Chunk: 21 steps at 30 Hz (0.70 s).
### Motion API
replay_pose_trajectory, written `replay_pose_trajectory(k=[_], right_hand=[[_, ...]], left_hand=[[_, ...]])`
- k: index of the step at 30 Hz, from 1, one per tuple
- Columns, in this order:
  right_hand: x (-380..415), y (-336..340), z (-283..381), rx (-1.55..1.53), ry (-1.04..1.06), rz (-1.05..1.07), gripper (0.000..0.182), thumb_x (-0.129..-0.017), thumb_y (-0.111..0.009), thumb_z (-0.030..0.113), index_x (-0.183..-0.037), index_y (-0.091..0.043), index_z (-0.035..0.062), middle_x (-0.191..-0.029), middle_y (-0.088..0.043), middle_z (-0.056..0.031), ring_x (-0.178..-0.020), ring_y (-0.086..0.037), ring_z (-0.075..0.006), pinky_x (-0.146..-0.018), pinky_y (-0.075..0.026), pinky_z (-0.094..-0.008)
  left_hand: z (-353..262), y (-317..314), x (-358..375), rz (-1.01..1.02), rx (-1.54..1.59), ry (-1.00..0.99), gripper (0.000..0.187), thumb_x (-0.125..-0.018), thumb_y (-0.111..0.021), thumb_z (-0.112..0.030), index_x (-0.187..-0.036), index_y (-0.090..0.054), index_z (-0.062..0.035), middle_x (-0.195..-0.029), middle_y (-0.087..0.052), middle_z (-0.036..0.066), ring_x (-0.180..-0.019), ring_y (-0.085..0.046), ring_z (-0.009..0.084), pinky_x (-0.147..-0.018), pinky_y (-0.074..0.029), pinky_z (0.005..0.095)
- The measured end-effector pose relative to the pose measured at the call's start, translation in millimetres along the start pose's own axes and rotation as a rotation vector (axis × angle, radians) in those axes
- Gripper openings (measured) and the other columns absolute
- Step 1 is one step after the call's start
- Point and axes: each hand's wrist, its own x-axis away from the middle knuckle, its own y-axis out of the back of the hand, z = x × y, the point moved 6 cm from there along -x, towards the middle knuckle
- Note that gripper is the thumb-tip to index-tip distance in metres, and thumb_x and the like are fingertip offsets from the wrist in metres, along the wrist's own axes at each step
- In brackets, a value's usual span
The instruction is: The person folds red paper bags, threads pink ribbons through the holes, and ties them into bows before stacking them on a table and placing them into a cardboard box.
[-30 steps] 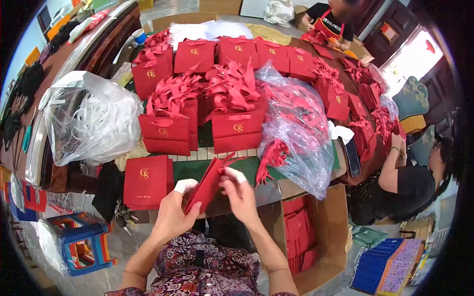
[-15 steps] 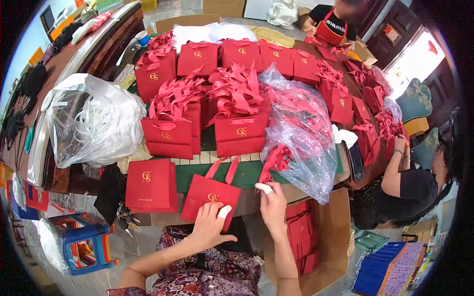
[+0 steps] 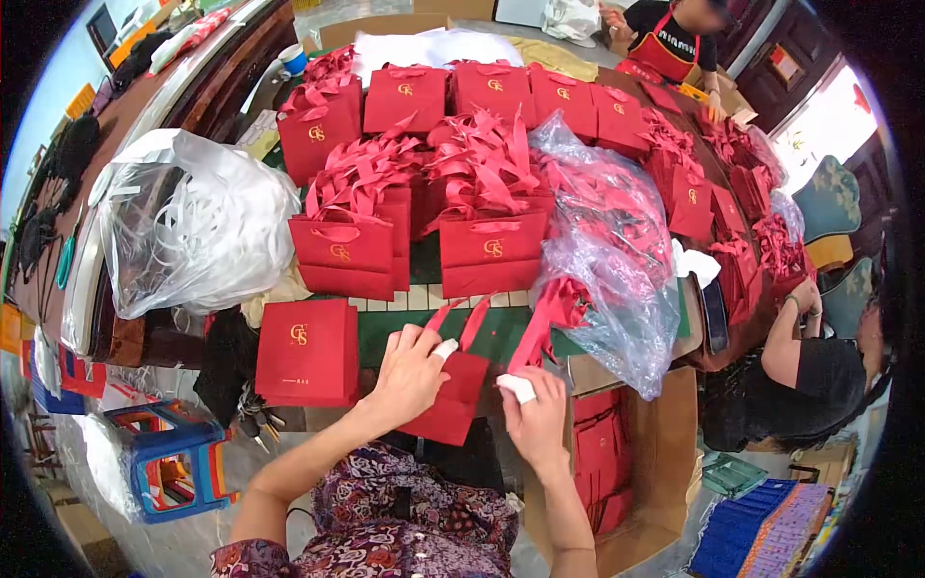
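Observation:
At the table's front edge, a red paper bag (image 3: 451, 409) lies tilted, two ribbon ends (image 3: 471, 326) rising from its top. My left hand (image 3: 409, 376) covers its upper left part, fingers curled at the top edge near the ribbons; the hand hides any logo. My right hand (image 3: 538, 414), white wrapping on a finger, pinches a red ribbon (image 3: 534, 339). That ribbon leads up to a bundle in a clear plastic bag (image 3: 612, 318). Left of my left hand lies a stack of flat red bags with a gold logo (image 3: 306, 352).
Rows of red bags (image 3: 491, 246) with ribbon handles fill the table. White ribbons fill a clear bag (image 3: 198, 226) at left. Below right stands a cardboard box (image 3: 665, 462) holding red bags. A blue stool (image 3: 178, 462) stands lower left. Two people work at the right and far side.
My left hand has moved up the paper bag to its top edge, covering the logo. My right hand has drawn the ribbon slightly toward me. The whole view has shifted a little.

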Motion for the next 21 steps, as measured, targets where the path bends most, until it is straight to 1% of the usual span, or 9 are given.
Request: replay_pose_trajectory(k=[4,6,7,9,12,14,16,19,21], right_hand=[[1,-18,16,-0.035,-0.037,-0.013,0.020,-0.080,-0.076,0.012,-0.098,-0.069,0.0082,-0.091,-0.066,-0.0066,-0.089,-0.062,-0.0265,-0.080,-0.045,-0.0388],[1,-29,12,-0.149,-0.237,-0.001,0.020,-0.080,-0.076,0.011,-0.099,-0.069,0.0076,-0.086,-0.066,-0.0079,-0.082,-0.062,-0.0275,-0.073,-0.046,-0.0385],[0,-31,12,-0.148,-0.230,-0.071,0.017,-0.081,-0.075,0.012,-0.096,-0.069,0.0071,-0.083,-0.066,-0.0077,-0.076,-0.060,-0.0272,-0.068,-0.044,-0.0392],[-3,-33,13,-0.158,-0.245,-0.078,0.015,-0.081,-0.075,0.011,-0.094,-0.069,0.0071,-0.082,-0.066,-0.0082,-0.076,-0.060,-0.0275,-0.068,-0.045,-0.0388],[-6,-35,14,-0.180,-0.276,-0.112,0.013,-0.081,-0.074,0.011,-0.091,-0.068,0.0068,-0.081,-0.066,-0.0093,-0.076,-0.061,-0.0283,-0.067,-0.046,-0.0390],[-6,-34,14,-0.193,-0.289,-0.138,0.013,-0.080,-0.074,0.011,-0.090,-0.068,0.0066,-0.080,-0.066,-0.0099,-0.075,-0.062,-0.0289,-0.067,-0.046,-0.0395],[-6,-35,10,-0.208,-0.382,-0.117,0.013,-0.080,-0.074,0.010,-0.090,-0.067,0.0061,-0.079,-0.065,-0.0115,-0.075,-0.063,-0.0300,-0.065,-0.048,-0.0416],[-8,-36,10,-0.197,-0.390,-0.100,0.015,-0.079,-0.074,0.009,-0.091,-0.066,0.0050,-0.079,-0.065,-0.0128,-0.073,-0.062,-0.0311,-0.063,-0.048,-0.0434],[-11,-34,14,-0.164,-0.372,-0.101,0.015,-0.078,-0.074,0.008,-0.090,-0.065,0.0046,-0.078,-0.065,-0.0133,-0.072,-0.061,-0.0318,-0.063,-0.048,-0.0436]], left_hand=[[-1,8,-7,0.001,0.041,0.018,0.043,-0.070,-0.079,-0.014,-0.110,-0.064,-0.0065,-0.110,-0.059,0.012,-0.101,-0.051,0.0313,-0.084,-0.039,0.0430],[0,7,-10,0.065,0.112,0.070,0.037,-0.072,-0.078,-0.015,-0.106,-0.064,-0.0086,-0.098,-0.062,0.010,-0.094,-0.052,0.0299,-0.083,-0.037,0.0418],[1,6,-9,0.066,0.111,0.072,0.037,-0.072,-0.078,-0.015,-0.106,-0.064,-0.0086,-0.098,-0.062,0.010,-0.094,-0.052,0.0299,-0.083,-0.037,0.0418],[6,2,-7,0.093,0.223,0.135,0.035,-0.075,-0.077,-0.014,-0.108,-0.065,-0.0100,-0.086,-0.063,0.009,-0.088,-0.053,0.0286,-0.083,-0.037,0.0409],[4,2,-7,0.074,0.295,0.131,0.034,-0.077,-0.075,-0.013,-0.109,-0.066,-0.0114,-0.081,-0.062,0.009,-0.085,-0.053,0.0282,-0.082,-0.037,0.0403],[2,2,-6,0.079,0.286,0.143,0.034,-0.077,-0.075,-0.012,-0.110,-0.067,-0.0122,-0.081,-0.062,0.009,-0.085,-0.054,0.0281,-0.081,-0.037,0.0403],[0,2,-5,0.084,0.277,0.156,0.035,-0.077,-0.074,-0.012,-0.111,-0.067,-0.0131,-0.081,-0.062,0.009,-0.084,-0.054,0.0281,-0.080,-0.037,0.0403],[-6,2,-2,0.045,0.278,0.169,0.033,-0.077,-0.073,-0.010,-0.110,-0.068,-0.0132,-0.079,-0.061,0.009,-0.082,-0.054,0.0283,-0.079,-0.037,0.0400],[-11,2,2,-0.059,0.233,0.165,0.030,-0.078,-0.071,-0.008,-0.108,-0.069,-0.0126,-0.078,-0.060,0.010,-0.081,-0.053,0.0285,-0.077,-0.037,0.0400]])
